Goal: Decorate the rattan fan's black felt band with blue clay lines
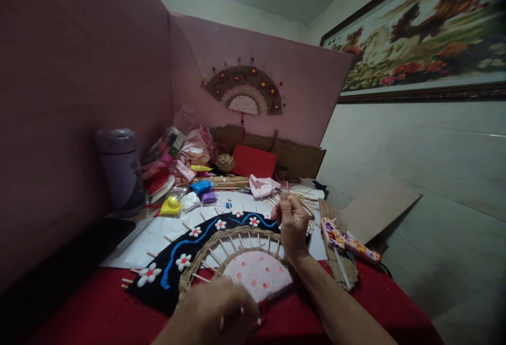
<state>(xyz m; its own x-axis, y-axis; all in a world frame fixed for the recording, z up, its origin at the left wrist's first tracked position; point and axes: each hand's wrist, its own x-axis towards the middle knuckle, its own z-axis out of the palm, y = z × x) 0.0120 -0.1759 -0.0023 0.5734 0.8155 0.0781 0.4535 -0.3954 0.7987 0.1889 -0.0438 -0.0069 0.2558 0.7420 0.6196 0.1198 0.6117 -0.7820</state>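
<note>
A fan-shaped craft piece (205, 239) lies in front of me. It has a black band with white clay flowers and a wavy blue line, thin wooden ribs, braided twine and a pink dotted half-round centre (256, 276). My right hand (291, 224) is above the fan's right side, thumb and fingers pinched together; what they hold is too small to make out. Blurred at the bottom, my left hand (217, 308) is curled closed by the fan's lower edge. A bit of red cord (263, 313) shows beside its fingers.
Bags of yellow clay (171, 206) and blue clay (201, 186) lie behind the fan. A lilac tumbler (122, 176) stands left. Further back are a twine ball (225, 162) and red card (255, 161). A glue gun (348, 239) lies right. Another fan (247, 89) hangs on the pink panel.
</note>
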